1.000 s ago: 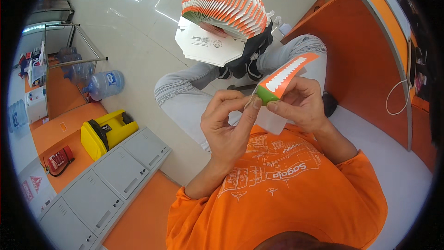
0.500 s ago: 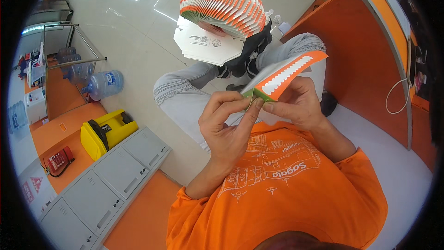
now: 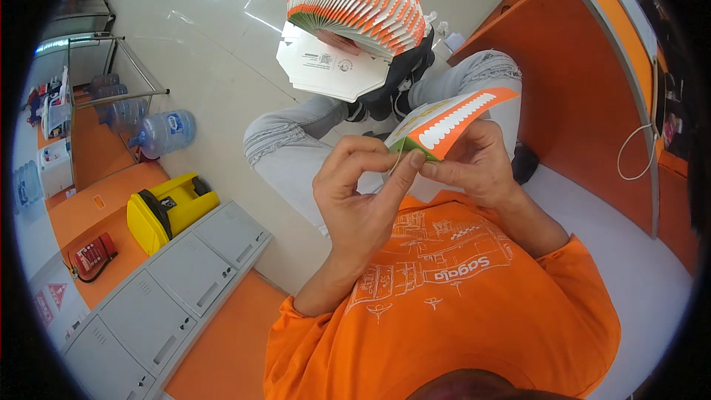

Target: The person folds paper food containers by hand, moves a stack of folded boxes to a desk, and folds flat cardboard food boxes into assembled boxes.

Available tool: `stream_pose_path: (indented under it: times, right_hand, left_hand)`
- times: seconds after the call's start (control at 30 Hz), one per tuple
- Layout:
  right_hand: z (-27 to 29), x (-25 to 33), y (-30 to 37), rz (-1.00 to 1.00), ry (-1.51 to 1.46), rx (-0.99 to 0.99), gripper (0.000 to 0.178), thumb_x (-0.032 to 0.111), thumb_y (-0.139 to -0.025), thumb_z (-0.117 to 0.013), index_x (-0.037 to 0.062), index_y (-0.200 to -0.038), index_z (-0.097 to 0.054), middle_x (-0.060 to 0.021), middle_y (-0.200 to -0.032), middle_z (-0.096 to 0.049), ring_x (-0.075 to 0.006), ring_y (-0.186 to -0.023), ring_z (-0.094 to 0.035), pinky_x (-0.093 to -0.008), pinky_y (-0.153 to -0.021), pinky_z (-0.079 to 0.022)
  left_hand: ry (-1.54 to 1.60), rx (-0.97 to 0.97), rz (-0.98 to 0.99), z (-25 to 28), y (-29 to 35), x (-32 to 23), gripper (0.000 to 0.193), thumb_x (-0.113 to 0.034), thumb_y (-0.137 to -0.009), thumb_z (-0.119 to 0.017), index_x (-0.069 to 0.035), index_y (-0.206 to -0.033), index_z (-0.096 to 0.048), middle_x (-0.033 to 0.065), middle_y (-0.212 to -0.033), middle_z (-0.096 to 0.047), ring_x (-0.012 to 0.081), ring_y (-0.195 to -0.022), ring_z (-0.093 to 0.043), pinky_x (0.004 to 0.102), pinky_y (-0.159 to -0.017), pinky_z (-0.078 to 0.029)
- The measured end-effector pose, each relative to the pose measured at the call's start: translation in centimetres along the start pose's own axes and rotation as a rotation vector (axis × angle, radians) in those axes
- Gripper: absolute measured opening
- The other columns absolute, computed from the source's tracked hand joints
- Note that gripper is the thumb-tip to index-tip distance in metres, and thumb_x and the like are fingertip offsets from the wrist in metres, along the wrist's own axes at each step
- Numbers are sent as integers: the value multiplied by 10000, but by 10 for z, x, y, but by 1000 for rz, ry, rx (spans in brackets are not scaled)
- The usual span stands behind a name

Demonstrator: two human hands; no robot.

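Observation:
A part-folded cardboard carton, orange and white with a green end, is held over my lap. My left hand pinches its near green corner between thumb and fingers. With the thumb near that same corner, my right hand grips the orange side; its other fingers are partly hidden behind the board. Beyond my hands, a fanned row of similar folded cartons curves over flat white cardboard with small printing.
An orange panel stands close on the right. To the left are grey lockers, a yellow bin, a red fire extinguisher and a large blue water bottle. My jeans-clad legs are bent below the carton.
The carton has tilted a little, showing more of its printed white face. My left hand has shifted slightly left, its thumb still at the corner. My right hand keeps its grip.

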State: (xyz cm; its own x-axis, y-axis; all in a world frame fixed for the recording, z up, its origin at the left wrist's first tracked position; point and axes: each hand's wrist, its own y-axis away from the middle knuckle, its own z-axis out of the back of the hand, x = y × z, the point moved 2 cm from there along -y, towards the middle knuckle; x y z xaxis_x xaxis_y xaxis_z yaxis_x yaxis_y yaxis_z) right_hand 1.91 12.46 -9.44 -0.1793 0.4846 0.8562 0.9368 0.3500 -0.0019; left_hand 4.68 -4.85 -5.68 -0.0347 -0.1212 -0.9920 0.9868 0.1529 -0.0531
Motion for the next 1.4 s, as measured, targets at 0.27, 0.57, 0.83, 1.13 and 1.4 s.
stream_pose_path:
  times: [0.27, 0.57, 0.83, 1.13, 1.4]
  right_hand:
    - [3, 2, -3, -148, -29, 8, 313, -26, -875, -792, -28, -1175, -703, -117, -1167, -729, -179, -1092, -692, -356, -999, -555]
    - [-1, 1, -6, -72, -28, 46, 305, -24, -877, -786, -21, -1171, -709, -99, -1129, -733, -165, -1080, -692, -336, -1003, -547]
    - [-4, 3, -3, -54, -64, -59, 241, -70, -876, -774, -46, -1108, -715, -112, -1111, -730, -172, -1039, -699, -342, -935, -576]
    - [-9, 5, 2, -26, 4, -68, 229, -82, -865, -783, -68, -1087, -725, -148, -1140, -731, -194, -1060, -708, -348, -972, -571]
    - [-7, 5, 7, 39, 142, -3, 191, -57, -889, -777, -59, -1072, -726, -142, -1114, -738, -146, -1025, -693, -290, -909, -561]
  left_hand:
    - [-5, 30, -38, 3, -5, 3, 138, -3, -802, -870, -1, -844, -739, 75, -861, -668, 134, -768, -614, 263, -678, -466]
    - [6, 31, -11, 5, -7, 4, 118, 4, -822, -849, 12, -893, -756, 74, -879, -664, 131, -795, -607, 270, -698, -469]
    - [145, 164, 101, 23, -3, -4, 154, 87, -867, -764, 36, -1013, -767, 115, -1001, -690, 175, -931, -633, 284, -793, -501]
    - [48, 260, 5, 24, -5, -9, 157, 110, -833, -783, 40, -970, -756, 120, -987, -699, 179, -920, -647, 290, -786, -512]
    - [-93, 236, 10, 23, -12, -23, 61, 54, -860, -784, 36, -902, -744, 96, -888, -696, 147, -787, -648, 267, -699, -505]
